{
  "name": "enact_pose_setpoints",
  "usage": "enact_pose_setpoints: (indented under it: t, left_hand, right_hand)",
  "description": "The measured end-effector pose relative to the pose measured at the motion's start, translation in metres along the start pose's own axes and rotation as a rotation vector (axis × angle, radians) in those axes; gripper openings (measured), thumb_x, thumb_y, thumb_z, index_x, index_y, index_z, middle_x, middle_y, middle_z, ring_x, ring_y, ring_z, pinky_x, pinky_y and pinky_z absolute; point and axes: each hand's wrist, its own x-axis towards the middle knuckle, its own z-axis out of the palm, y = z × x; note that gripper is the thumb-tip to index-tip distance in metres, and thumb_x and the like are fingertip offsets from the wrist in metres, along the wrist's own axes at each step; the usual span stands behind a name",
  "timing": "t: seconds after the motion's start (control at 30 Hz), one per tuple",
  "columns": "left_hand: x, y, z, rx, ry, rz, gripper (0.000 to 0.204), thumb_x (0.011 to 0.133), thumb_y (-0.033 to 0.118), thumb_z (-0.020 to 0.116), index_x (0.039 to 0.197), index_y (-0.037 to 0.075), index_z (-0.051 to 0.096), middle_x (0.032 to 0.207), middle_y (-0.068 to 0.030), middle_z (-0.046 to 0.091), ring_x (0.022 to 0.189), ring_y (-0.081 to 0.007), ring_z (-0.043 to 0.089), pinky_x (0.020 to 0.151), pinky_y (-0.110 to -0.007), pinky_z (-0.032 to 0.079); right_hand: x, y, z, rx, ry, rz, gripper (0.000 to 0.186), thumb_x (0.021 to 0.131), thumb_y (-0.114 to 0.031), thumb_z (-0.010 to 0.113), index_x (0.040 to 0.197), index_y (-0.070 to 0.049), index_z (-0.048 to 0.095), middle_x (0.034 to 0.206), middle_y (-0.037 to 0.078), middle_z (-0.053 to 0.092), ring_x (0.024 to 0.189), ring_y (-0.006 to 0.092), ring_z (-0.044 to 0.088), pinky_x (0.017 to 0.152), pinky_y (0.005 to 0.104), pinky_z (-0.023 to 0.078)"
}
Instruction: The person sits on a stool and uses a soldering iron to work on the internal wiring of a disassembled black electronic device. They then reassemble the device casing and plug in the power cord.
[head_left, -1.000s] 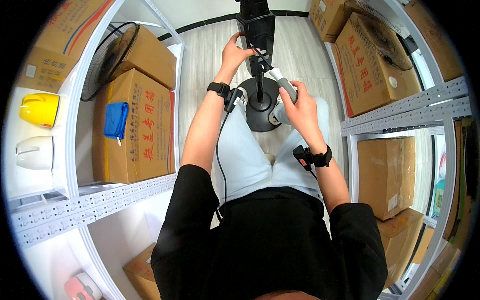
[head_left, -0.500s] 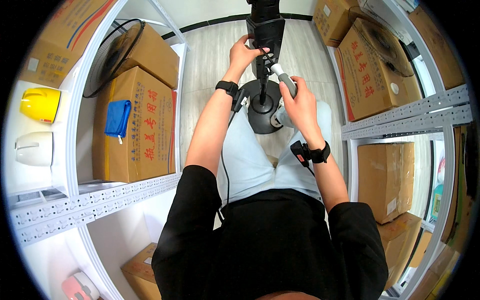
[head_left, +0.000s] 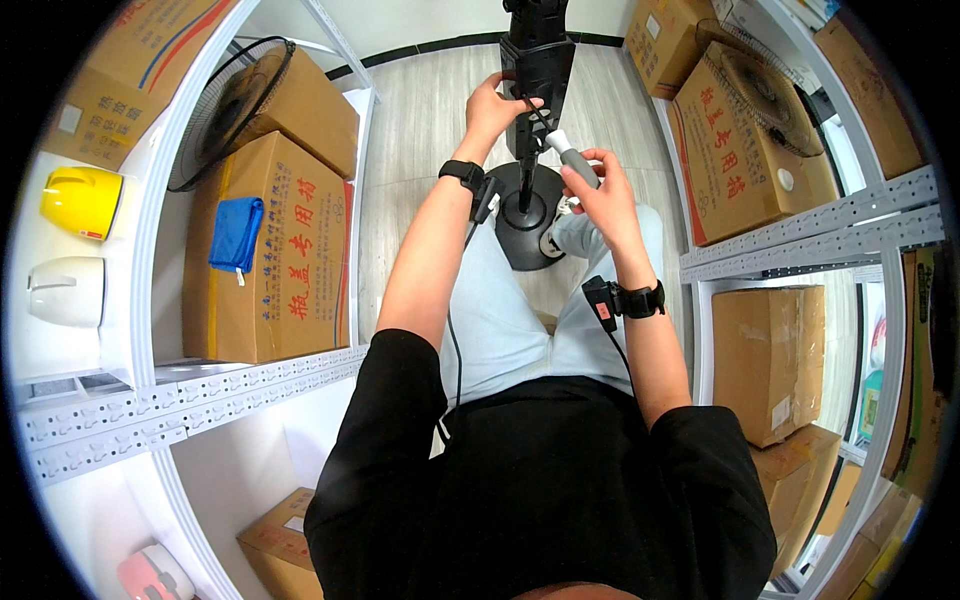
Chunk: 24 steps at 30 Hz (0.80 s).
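Observation:
A black pedestal fan (head_left: 536,72), its motor head and grilles not on it here, stands upright in front of me on a round black base (head_left: 517,235). My left hand (head_left: 494,117) grips the left side of its upper body, thumb across the front and fingers partly hidden behind the edge. In my right hand (head_left: 607,198) is a screwdriver (head_left: 572,158) with a grey and white handle, held lightly between thumb and fingers. Its dark shaft slants up and left to the fan body, passing close to my left thumb. The tip's exact contact is hard to make out.
White metal shelves (head_left: 200,395) flank me on both sides, holding cardboard boxes (head_left: 275,250). Wire fan grilles (head_left: 235,110) lean on boxes at left, with another fan grille (head_left: 755,90) at right. A blue cloth (head_left: 236,235) hangs on one box.
The fingers of my right hand have loosened and shifted around the screwdriver handle. My left hand keeps its place on the fan body. The whole view has shifted slightly.

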Motion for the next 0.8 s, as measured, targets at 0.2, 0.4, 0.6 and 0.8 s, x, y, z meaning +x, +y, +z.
enact_pose_setpoints:
  t: [0.2, 0.4, 0.6, 0.8]
  left_hand:
    - [0.001, -0.001, -0.002, -0.013, -0.037, -0.042, 0.07, 0.056, 0.041, 0.092, 0.115, 0.01, 0.069, 0.079, -0.0076, 0.071, 0.075, -0.0197, 0.069, 0.071, -0.033, 0.052]
    - [-0.002, 0.0, -0.001, -0.016, -0.021, -0.02, 0.072, 0.055, 0.041, 0.092, 0.116, 0.011, 0.068, 0.079, -0.0074, 0.071, 0.074, -0.0191, 0.069, 0.07, -0.032, 0.052]
    - [-0.002, 0.0, -0.002, -0.039, -0.02, -0.019, 0.07, 0.055, 0.04, 0.092, 0.114, 0.012, 0.068, 0.077, -0.0066, 0.07, 0.074, -0.0186, 0.069, 0.07, -0.032, 0.052]
    - [-0.003, 0.004, -0.004, 0.003, -0.014, -0.041, 0.068, 0.055, 0.04, 0.092, 0.113, 0.012, 0.068, 0.077, -0.0069, 0.07, 0.073, -0.0183, 0.069, 0.069, -0.032, 0.052]
  right_hand:
    - [0.0, -0.012, -0.004, 0.198, -0.088, 0.144, 0.042, 0.095, -0.03, 0.065, 0.124, -0.004, 0.051, 0.097, 0.009, 0.065, 0.073, 0.0113, 0.067, 0.053, 0.0219, 0.045]
    - [-0.001, -0.012, -0.001, 0.189, -0.057, 0.146, 0.048, 0.093, -0.031, 0.068, 0.127, -0.004, 0.05, 0.109, 0.011, 0.06, 0.077, 0.0125, 0.068, 0.054, 0.0218, 0.045]
    - [-0.005, -0.015, 0.001, 0.171, -0.018, 0.096, 0.044, 0.095, -0.033, 0.065, 0.125, -0.005, 0.051, 0.105, 0.01, 0.064, 0.077, 0.0133, 0.069, 0.056, 0.0231, 0.046]
    - [0.002, -0.014, -0.009, 0.337, -0.125, 0.259, 0.049, 0.093, -0.032, 0.069, 0.126, -0.003, 0.049, 0.107, 0.011, 0.061, 0.075, 0.0138, 0.068, 0.057, 0.0233, 0.047]
